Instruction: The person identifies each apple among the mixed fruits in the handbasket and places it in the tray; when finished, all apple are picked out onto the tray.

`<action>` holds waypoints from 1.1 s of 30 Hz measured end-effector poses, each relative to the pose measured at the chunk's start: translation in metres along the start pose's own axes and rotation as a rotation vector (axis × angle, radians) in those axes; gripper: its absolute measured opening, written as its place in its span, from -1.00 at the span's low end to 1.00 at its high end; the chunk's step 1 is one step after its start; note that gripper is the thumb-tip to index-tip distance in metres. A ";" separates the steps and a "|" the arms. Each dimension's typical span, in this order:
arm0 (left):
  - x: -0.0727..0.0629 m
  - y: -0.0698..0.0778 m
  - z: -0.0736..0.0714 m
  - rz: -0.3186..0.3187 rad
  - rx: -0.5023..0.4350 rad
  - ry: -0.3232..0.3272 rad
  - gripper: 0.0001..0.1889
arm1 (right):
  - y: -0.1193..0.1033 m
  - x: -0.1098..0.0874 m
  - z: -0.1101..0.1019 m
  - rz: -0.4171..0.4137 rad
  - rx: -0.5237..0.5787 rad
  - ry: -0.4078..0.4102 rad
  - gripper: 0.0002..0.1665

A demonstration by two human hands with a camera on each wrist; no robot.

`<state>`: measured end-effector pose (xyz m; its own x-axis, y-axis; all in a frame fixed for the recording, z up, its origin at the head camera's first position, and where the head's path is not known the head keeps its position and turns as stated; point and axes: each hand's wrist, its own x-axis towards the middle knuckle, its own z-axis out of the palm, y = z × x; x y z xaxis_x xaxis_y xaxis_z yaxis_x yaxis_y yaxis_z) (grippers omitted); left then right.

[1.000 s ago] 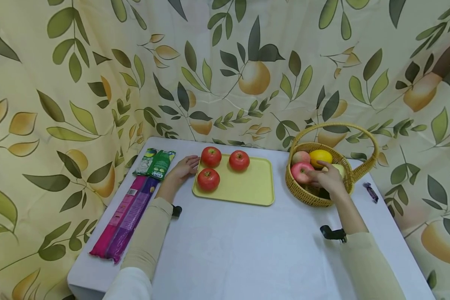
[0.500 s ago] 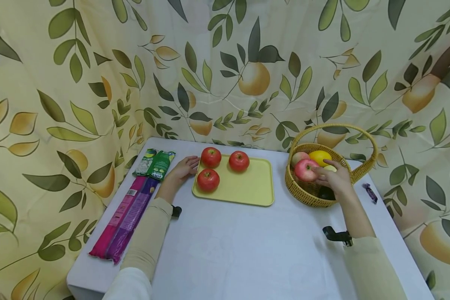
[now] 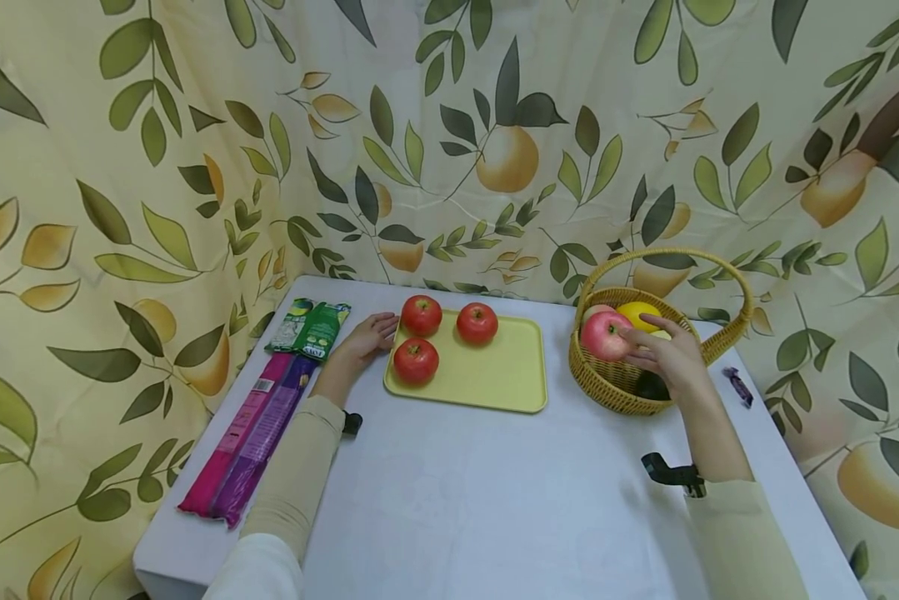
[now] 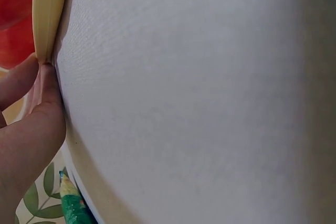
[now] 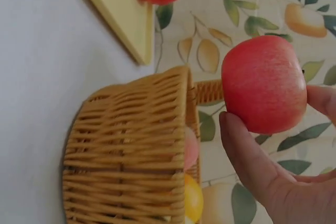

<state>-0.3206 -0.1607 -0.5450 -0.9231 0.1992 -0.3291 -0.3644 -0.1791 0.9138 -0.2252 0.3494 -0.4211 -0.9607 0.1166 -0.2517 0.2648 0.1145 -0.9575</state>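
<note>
My right hand (image 3: pixel 670 354) pinches a pink-red apple (image 5: pixel 265 84) between thumb and fingers. In the right wrist view the apple is up clear of the wicker basket (image 5: pixel 128 145), beyond its rim. A yellow lemon-like fruit (image 3: pixel 639 316), a pinkish fruit (image 5: pixel 191 148) and a dark fruit (image 3: pixel 651 385) lie in the basket, partly hidden by the hand and apple. My left hand (image 3: pixel 370 335) is at the left edge of the pale yellow tray (image 3: pixel 494 379), thumb and finger meeting around its rim in the left wrist view. Three red apples (image 3: pixel 417 361) sit on that tray.
Green packets (image 3: pixel 317 329) lie at the table's back left, above long pink and purple packages (image 3: pixel 250 437). A small dark-wrapped candy (image 3: pixel 738 387) is right of the basket, whose tall handle (image 3: pixel 666 252) arches over it. A patterned curtain (image 3: pixel 449 125) hangs behind the white table (image 3: pixel 479 500).
My right hand has lifted the pink-red apple up from among the fruit in the basket and shifted slightly right overall. The left hand and the tray have stayed in place.
</note>
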 end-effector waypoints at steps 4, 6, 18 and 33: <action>-0.001 0.001 0.001 0.004 0.001 -0.005 -0.15 | -0.007 -0.007 0.007 -0.020 0.070 -0.046 0.15; -0.001 0.002 0.001 0.006 -0.001 -0.006 -0.14 | -0.011 -0.011 0.011 -0.033 0.078 -0.072 0.09; -0.004 0.003 0.003 -0.003 -0.005 -0.002 -0.16 | -0.011 -0.011 0.044 -0.067 0.115 -0.154 -0.11; -0.007 0.004 0.003 -0.006 -0.023 -0.005 -0.14 | -0.002 -0.002 0.093 -0.101 0.022 -0.189 -0.08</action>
<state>-0.3157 -0.1600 -0.5383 -0.9204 0.2047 -0.3331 -0.3725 -0.1999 0.9062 -0.2314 0.2569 -0.4319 -0.9812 -0.0820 -0.1746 0.1667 0.0943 -0.9815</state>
